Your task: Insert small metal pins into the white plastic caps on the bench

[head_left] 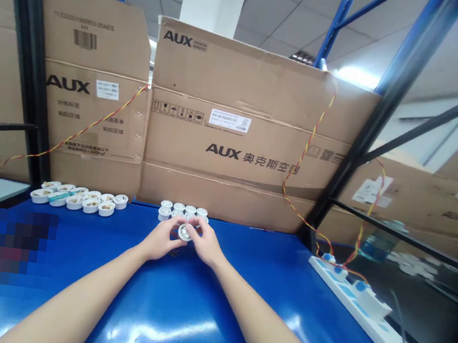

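Between my two hands is a small round white part (185,232), shaped like a shallow cup with a paler raised middle. My left hand (161,238) grips its left side, thumb below and fingers above. On the other side my right hand (206,241) closes its fingertips on the rim. Just behind my hands stand several similar white round parts (165,214) in rows, partly hidden by my fingers. Some small dark bits (174,253) lie on the blue table under my left hand; they are too small to name.
White cups with brownish contents (90,205) stand in rows at the back left of the blue tabletop (152,318). A white power strip (358,304) with plugs lies along the right edge. Cardboard sheets (237,139) wall the back. Red-yellow twisted wires (304,153) hang over them.
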{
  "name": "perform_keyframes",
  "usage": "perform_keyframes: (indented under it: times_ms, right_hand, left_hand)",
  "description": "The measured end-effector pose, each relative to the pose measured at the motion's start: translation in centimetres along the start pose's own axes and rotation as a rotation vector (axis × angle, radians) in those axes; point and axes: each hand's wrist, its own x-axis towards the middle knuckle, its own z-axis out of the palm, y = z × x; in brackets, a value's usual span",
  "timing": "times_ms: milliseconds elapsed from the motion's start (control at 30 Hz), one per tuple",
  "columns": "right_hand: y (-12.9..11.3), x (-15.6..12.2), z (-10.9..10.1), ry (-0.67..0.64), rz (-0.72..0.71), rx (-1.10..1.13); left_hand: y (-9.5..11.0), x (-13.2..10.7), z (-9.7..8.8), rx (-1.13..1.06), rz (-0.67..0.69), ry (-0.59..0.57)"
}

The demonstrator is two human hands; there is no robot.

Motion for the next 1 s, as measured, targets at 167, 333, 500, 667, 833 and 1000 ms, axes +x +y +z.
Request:
perform_keyframes:
  times_ms: [167,333,500,667,833,1000]
  right_hand:
    - [-1.4,-0.5,-0.7,-0.029,-0.148,-0.488]
    - [0.0,0.2,-3.1,-0.086,0.024,-0.834]
    - [1.8,0.7,-6.7,-0.057,0.426,-0.987]
    - [1.5,0.6,-6.1,0.085,0.204,-0.981]
    - [1.1,0.0,-2.3,-0.338,-0.125,-0.536]
    - [1.1,-0.4,-0.8,-0.39,-0.187,-0.445]
  left_hand:
    - [-0.7,0.0,-0.4,0.108,-0.019,-0.009]
    - [-3.3,0.1,-2.7,0.553,-0.045,0.128]
    - [-6.1,0.0,-4.1,0.754,-0.399,0.147]
    - [-5.7,-0.1,-4.0,0.732,-0.35,0.195]
    - [-4.0,-0.4,-3.9,0.576,-0.294,0.14]
    - [-2.9,-0.5,-2.9,0.438,-0.192,0.015]
